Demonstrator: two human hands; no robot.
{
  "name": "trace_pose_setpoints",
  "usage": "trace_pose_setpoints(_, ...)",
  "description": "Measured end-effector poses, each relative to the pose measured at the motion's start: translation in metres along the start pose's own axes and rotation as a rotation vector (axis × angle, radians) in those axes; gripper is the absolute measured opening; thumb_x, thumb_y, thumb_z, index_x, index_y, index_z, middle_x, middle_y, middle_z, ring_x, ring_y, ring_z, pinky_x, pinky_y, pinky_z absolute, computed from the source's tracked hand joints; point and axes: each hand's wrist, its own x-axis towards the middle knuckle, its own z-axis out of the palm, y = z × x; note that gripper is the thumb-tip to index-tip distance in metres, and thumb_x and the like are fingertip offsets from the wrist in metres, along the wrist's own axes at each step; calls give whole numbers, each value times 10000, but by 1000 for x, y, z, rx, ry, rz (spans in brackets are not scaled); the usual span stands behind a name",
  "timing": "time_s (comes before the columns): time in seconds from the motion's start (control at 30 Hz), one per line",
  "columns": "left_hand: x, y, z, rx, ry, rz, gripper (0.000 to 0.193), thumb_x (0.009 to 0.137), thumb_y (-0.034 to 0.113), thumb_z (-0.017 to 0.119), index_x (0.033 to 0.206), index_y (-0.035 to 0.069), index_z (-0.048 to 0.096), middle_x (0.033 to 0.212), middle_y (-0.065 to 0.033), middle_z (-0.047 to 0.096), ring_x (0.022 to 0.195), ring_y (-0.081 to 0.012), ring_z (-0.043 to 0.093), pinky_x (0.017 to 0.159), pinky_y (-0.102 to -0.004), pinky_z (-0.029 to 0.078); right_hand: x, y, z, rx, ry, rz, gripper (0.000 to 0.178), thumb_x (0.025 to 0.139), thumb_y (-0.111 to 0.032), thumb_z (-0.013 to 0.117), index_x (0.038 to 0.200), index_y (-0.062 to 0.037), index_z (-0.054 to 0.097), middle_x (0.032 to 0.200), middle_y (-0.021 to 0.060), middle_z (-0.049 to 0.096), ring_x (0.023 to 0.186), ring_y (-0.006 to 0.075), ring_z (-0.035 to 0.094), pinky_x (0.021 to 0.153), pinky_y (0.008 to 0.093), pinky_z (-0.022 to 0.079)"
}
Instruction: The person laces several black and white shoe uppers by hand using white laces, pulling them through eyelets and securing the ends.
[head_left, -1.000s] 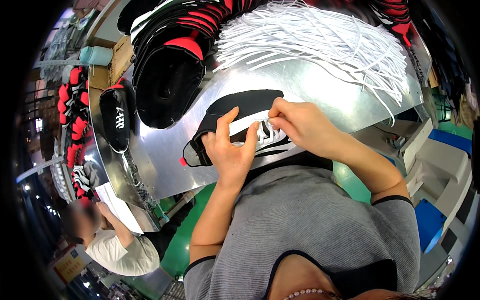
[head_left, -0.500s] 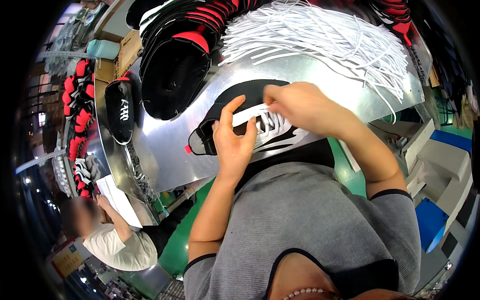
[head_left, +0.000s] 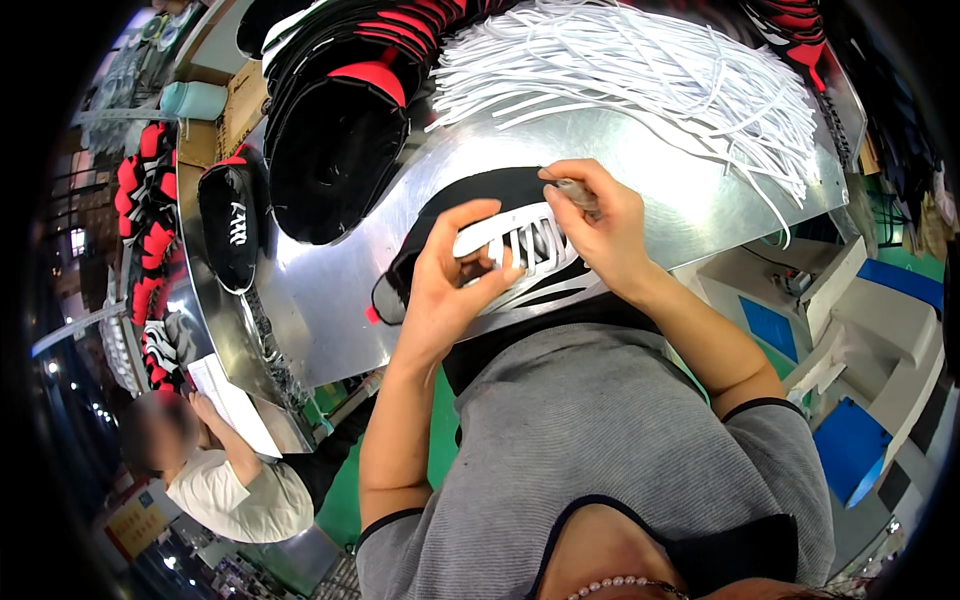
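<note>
A black shoe upper (head_left: 475,190) with a white strip, white laces (head_left: 540,240) crossed down its middle and a small red tab lies on the metal table in front of me. My left hand (head_left: 445,275) grips it, fingers curled over the white strip (head_left: 490,232) and thumb on the laced part. At the far edge of the upper, my right hand (head_left: 600,220) is closed in a pinch, thumb and forefinger together. Something greyish shows inside that hand, too small and shaded to name.
A big heap of loose white laces (head_left: 620,80) covers the table's far side. Nested black and red uppers (head_left: 335,150) stand far left, beside a laced black upper (head_left: 230,225). A person in a white shirt (head_left: 245,495) sits at lower left. Grey bins (head_left: 880,340) stand right.
My right hand has drawn back slightly toward the right and turned, its fingers now pinched at the upper's far edge. My left hand has shifted left, its fingers curling in.
</note>
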Motion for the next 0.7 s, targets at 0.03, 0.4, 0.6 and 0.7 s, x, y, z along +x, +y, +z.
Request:
trace_pose_setpoints(0.03, -5, 5, 0, -41, 2, -74, 550, 817, -16, 736, 1317, 31, 511, 959, 0, 607, 867, -55, 560, 809, -212, 474, -1, 1, -1, 49, 20, -46, 189, 868, -36, 688, 1055, -67, 695, 709, -1, 620, 552, 35, 478, 490, 219, 368)
trace_pose_setpoints(0.4, 9, 0, -6, -110, 83, -31, 308, 990, 134, 586, 1272, 15, 552, 905, -36, 654, 779, -61, 578, 708, -210, 470, -11, -19, -4, -115, -300, -552, 146, 783, -94, 737, 923, -136, 732, 625, 7, 532, 462, 167, 504, 422, 311, 369)
trace_pose_setpoints(0.6, 29, -6, -1, 31, 184, 33, 318, 1009, 183, 560, 1282, 22, 541, 880, -48, 658, 797, -78, 599, 732, -243, 482, -26, -32, 4, -16, -329, -376, 137, 795, -57, 730, 928, -81, 713, 640, 35, 522, 490, 179, 513, 441, 302, 389)
trace_pose_setpoints(0.7, 17, 2, -9, 220, 160, 61, 378, 1006, 176, 555, 1343, 23, 480, 923, -108, 677, 837, -157, 636, 790, -295, 501, -26, -34, -13, 21, -453, -87, 200, 831, -61, 731, 1030, -65, 708, 768, 46, 620, 575, 144, 565, 523, 266, 431)
